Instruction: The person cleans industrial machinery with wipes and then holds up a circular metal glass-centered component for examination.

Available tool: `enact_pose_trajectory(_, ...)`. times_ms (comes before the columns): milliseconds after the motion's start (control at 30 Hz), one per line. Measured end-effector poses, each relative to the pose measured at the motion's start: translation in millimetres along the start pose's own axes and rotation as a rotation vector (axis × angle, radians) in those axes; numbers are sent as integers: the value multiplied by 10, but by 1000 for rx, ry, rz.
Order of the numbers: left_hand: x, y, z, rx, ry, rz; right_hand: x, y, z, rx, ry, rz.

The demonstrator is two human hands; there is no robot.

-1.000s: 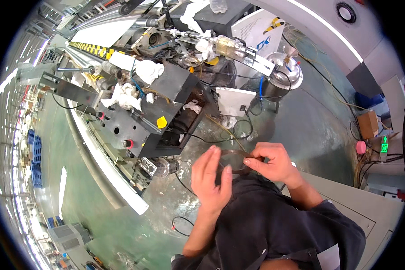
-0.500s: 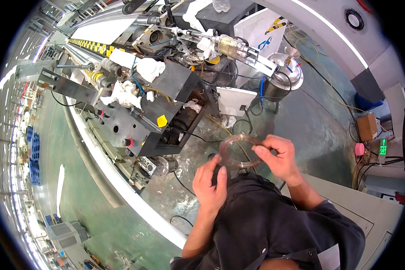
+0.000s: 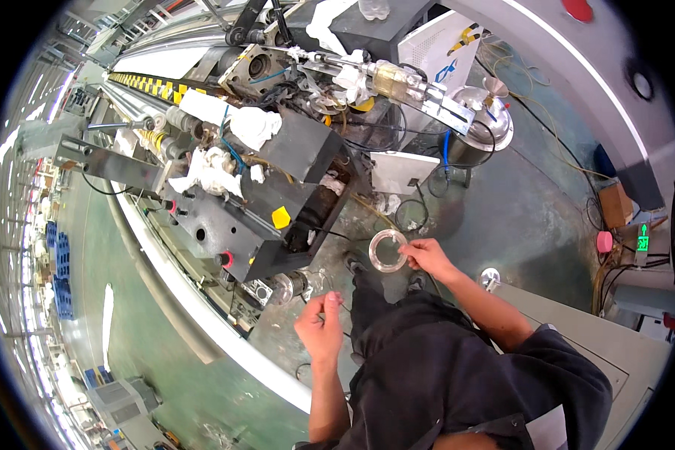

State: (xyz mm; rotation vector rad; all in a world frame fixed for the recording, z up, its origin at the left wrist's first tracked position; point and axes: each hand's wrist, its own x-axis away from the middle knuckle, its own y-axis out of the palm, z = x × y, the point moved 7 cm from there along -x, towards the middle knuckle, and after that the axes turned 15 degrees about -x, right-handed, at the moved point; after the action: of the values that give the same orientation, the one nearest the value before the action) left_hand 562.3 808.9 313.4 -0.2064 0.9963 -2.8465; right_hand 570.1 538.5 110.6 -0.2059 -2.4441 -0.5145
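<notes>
My right hand [image 3: 426, 256] grips the right rim of a roll of clear tape [image 3: 377, 262], a see-through ring with a wide open middle, held out over the floor in front of my legs. Lower and to the left, my left hand [image 3: 320, 330] is closed, thumb against the bent fingers. A faint thin edge shows by its fingertips, but I cannot make out what they pinch. The two hands are well apart. Beyond them stands a dark machine block [image 3: 229, 225] with red-ringed knobs, white rags [image 3: 210, 171] and a yellow tag [image 3: 280, 217] on it.
A motor [image 3: 289, 286] sits low beside my left hand. At the far right are a steel pot [image 3: 487, 124] on legs and loose cables on the floor. A long white rail [image 3: 262, 371] runs along my left, and a pale cabinet [image 3: 570, 326] stands at my right.
My hands have moved apart: the right has carried the tape roll slightly left and farther away, while the left has drawn back toward the lower left and closed its fingers.
</notes>
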Motion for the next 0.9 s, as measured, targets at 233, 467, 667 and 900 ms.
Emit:
enact_pose_trajectory(233, -1052, -523, 58, -514, 409, 286, -1079, 832, 327, 20, 187, 74)
enact_pose_trajectory(467, -2111, -545, -138, -808, 504, 212, -2420, 1667, 680, 119, 71, 221)
enact_pose_trajectory(667, -2210, -416, -221, -855, 571, 20, -3090, 2285, 749, 228, -10, 385)
enact_pose_trajectory(900, -2266, -340, -212, -939, 591, -53, -3419, 2439, 803, 308, 18, 439)
